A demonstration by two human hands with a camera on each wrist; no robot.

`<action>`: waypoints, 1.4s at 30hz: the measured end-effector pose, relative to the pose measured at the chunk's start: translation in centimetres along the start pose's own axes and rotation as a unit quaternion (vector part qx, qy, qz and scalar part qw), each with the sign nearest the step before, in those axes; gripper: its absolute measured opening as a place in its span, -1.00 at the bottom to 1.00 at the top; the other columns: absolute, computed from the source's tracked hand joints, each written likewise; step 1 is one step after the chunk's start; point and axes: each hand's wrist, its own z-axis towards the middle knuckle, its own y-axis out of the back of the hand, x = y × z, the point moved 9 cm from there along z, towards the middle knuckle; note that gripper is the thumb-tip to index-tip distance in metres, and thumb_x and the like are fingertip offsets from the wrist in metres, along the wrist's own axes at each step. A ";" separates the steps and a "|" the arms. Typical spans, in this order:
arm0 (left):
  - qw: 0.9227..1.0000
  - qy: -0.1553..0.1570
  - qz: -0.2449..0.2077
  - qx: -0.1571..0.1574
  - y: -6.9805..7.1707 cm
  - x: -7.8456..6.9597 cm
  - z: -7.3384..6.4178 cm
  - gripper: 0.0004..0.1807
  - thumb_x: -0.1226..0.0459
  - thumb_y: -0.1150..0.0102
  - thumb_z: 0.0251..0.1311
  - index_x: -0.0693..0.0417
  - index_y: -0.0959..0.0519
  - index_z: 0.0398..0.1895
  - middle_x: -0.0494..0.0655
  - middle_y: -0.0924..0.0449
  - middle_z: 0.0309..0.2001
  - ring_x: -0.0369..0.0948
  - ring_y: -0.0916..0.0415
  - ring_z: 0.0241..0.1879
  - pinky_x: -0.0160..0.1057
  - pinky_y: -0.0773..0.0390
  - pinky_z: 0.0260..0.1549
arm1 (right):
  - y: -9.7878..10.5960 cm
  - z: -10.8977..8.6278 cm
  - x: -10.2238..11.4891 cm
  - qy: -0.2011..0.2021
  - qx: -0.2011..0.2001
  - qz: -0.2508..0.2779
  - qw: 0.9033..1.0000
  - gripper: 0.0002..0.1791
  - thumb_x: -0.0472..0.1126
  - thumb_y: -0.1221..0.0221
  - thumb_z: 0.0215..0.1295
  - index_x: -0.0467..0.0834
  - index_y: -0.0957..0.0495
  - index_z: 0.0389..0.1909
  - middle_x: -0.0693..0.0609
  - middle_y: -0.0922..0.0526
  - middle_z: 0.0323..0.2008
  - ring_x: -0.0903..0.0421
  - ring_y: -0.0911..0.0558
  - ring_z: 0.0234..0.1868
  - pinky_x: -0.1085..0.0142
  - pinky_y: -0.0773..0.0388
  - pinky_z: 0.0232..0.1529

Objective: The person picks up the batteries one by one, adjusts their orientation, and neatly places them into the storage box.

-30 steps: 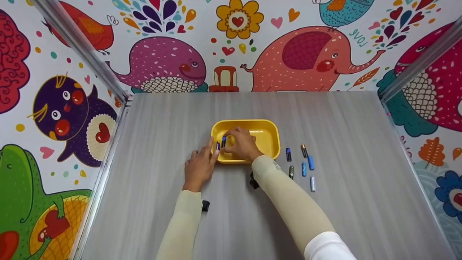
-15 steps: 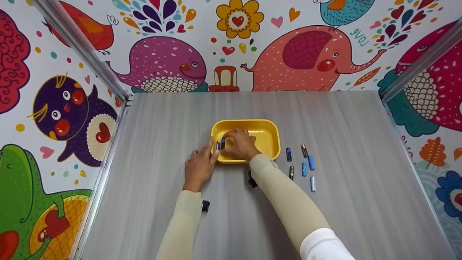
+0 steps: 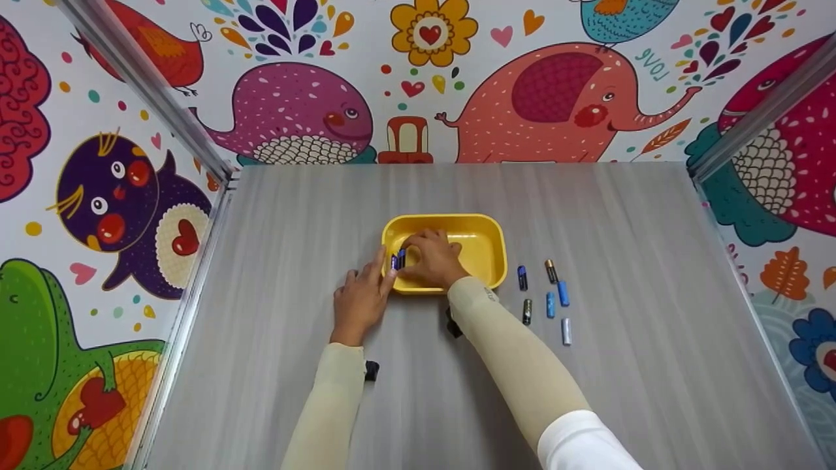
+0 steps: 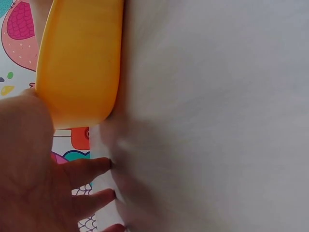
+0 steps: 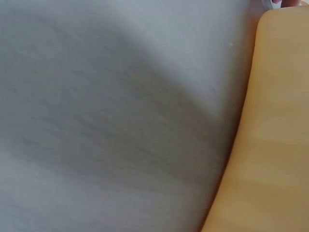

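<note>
Six loose batteries [image 3: 550, 305] lie right of the yellow tray [image 3: 483, 258]; inside, the right hand [image 3: 434, 259] pinches a dark battery [image 3: 401, 258]. The left hand's [image 3: 361, 301] fingers extend, relaxed. Grey table [image 3: 294, 228], cartoon walls [image 3: 418, 98].

Cartoon wall [image 3: 490, 65] (coral elephant [image 3: 548, 111], purple whale [image 3: 287, 104])
</note>
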 end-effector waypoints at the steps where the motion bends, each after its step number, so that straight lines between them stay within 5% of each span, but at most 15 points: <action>1: 1.000 -0.001 0.000 0.000 0.0 0.0 0.0 -0.26 -0.40 0.56 0.44 -0.60 0.20 0.64 -0.10 -0.36 0.49 0.11 -0.29 0.41 0.33 -0.34 0.26 | -0.1 0.0 0.0 0.000 0.000 0.000 1.000 -0.47 0.24 -0.48 0.08 0.19 -0.66 0.06 0.08 -0.55 0.18 0.01 -0.34 0.25 -0.21 -0.25 0.14; 34: 1.000 -0.012 0.000 -0.015 0.2 0.1 -0.1 -0.30 -0.34 0.46 0.50 -0.58 0.18 0.64 -0.10 -0.41 0.46 0.12 -0.38 0.32 0.31 -0.41 0.20 | -0.4 0.4 -0.3 0.003 0.002 0.004 1.000 -0.39 0.31 -0.47 0.01 0.16 -0.67 0.09 0.12 -0.54 0.17 0.04 -0.34 0.25 -0.18 -0.23 0.11; 42: 1.000 -0.010 -0.004 -0.016 0.3 0.0 0.1 -0.32 -0.32 0.42 0.52 -0.58 0.15 0.64 -0.13 -0.43 0.45 0.13 -0.38 0.33 0.31 -0.40 0.19 | 0.7 0.4 -0.5 -0.018 0.017 0.089 0.996 -0.36 0.22 -0.48 0.08 0.08 -0.62 0.17 0.07 -0.54 0.18 0.00 -0.38 0.27 -0.24 -0.19 0.23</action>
